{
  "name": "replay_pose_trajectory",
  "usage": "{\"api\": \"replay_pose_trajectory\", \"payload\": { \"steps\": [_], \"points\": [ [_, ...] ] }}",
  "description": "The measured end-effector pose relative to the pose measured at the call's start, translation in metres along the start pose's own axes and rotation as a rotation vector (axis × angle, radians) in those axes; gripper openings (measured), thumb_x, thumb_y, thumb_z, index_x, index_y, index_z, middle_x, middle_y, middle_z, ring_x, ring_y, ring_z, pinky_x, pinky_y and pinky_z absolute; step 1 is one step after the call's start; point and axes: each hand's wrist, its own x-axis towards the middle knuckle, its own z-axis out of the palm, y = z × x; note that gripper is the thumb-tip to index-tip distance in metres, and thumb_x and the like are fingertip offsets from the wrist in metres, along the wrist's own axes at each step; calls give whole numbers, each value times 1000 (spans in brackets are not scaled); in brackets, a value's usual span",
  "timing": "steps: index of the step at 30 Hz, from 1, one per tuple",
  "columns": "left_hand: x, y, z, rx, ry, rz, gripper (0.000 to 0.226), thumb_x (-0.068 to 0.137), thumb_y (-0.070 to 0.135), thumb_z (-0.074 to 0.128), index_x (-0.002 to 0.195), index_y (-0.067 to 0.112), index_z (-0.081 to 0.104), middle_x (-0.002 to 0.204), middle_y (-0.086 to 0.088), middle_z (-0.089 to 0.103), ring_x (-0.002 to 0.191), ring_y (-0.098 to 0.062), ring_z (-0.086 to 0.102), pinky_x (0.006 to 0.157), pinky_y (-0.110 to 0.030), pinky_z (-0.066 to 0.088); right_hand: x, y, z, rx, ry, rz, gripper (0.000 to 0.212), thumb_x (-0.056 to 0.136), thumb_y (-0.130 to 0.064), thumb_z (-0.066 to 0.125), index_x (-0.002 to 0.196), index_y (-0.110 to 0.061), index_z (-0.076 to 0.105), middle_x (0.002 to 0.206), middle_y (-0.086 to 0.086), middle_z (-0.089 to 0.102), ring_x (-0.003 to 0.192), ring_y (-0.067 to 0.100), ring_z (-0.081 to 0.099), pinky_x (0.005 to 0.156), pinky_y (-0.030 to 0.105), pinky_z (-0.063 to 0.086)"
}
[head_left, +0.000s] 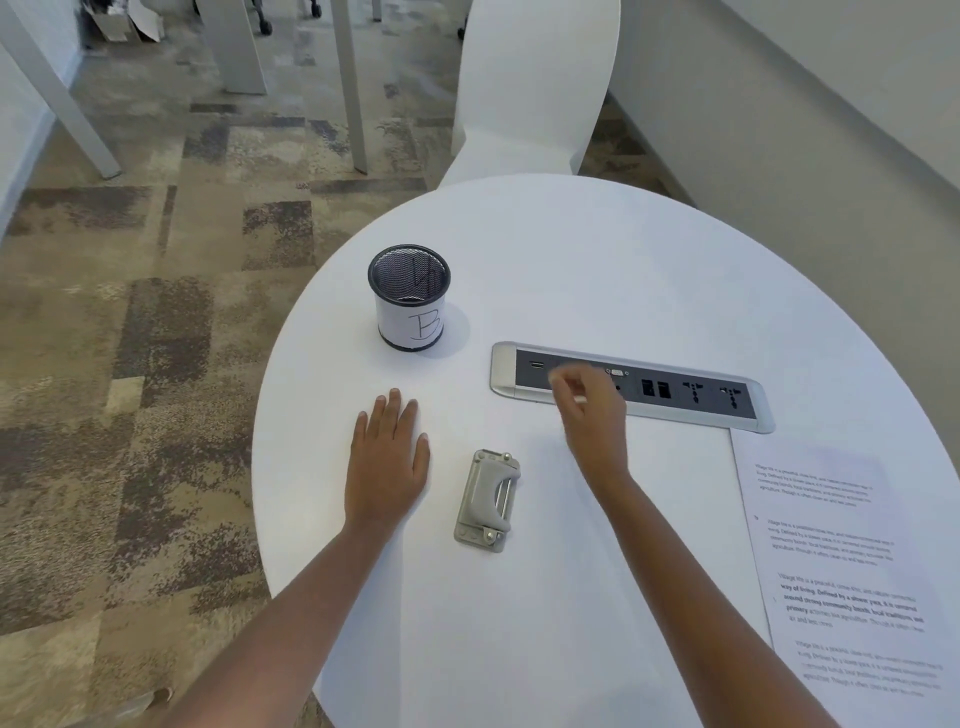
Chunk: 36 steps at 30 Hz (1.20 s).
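1. Left hand: laid flat on the white table, lower centre of the frame; fingers straight and slightly spread, gripping nothing.
2. Right hand: raised just right of centre, in front of the socket strip; heavily blurred, fingers curled inward.
3. Small white item: seen at the right fingertips, possibly pinched. Too blurred to confirm, so whether this hand is closed on something cannot be told.
4. Hole punch: grey, lying flat on the table between the two forearms, just right of the left hand and below the right hand; touched by neither.
5. Mesh cup: black, upright, left of centre above the left hand, with a white paper label marked "B"; well apart from the hole punch.
6. Socket strip: set into the table top, running from the centre towards the right edge of the frame.
7. Printed sheet: flat on the table at lower right, covered in paragraphs of text; upper corner just beside the right end of the socket strip.
8. White chair: top centre, beyond the table.
9. Patterned carpet: left half of the frame.
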Motion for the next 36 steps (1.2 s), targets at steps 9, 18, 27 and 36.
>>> {"api": "replay_pose_trajectory", "payload": {
  "steps": [9, 18, 27, 36],
  "points": [
    [1, 0, -3, 24, 8, 29, 42, 82, 16, 50, 119, -1, 59, 130, -24, 56, 118, -39, 56, 98, -53, 44, 70, -108, 71, -91, -100, -343, 19, 90, -8, 47, 93, -1, 64, 97, 17, 65, 87, 22, 53, 72, 20, 33],
    [2, -2, -2, 31, 0, 36, 42, 79, 13, 61, 119, -1, 59, 129, -24, 57, 118, -39, 56, 98, -54, 44, 71, -93, 62, -89, -124, -202, 25, 87, 2, 46, 103, 2, 66, 109, 18, 68, 103, 30, 59, 93, 36, 43],
    [2, -1, -3, 19, -10, 19, 43, 82, 17, 49, 120, -1, 58, 131, -24, 55, 120, -39, 54, 100, -54, 43, 5, 37, -25, -172, 24, 120, 25, 87, 2, 48, 97, -6, 69, 105, 10, 69, 94, 15, 58, 82, 16, 36],
    [2, -1, -1, 23, -25, 3, 53, 85, 26, 29, 121, 0, 57, 132, -24, 55, 121, -40, 54, 100, -54, 42, -54, 100, -63, -388, 69, 200, 32, 85, 12, 41, 102, 2, 66, 105, 18, 66, 103, 31, 58, 91, 29, 41]
  ]
}}
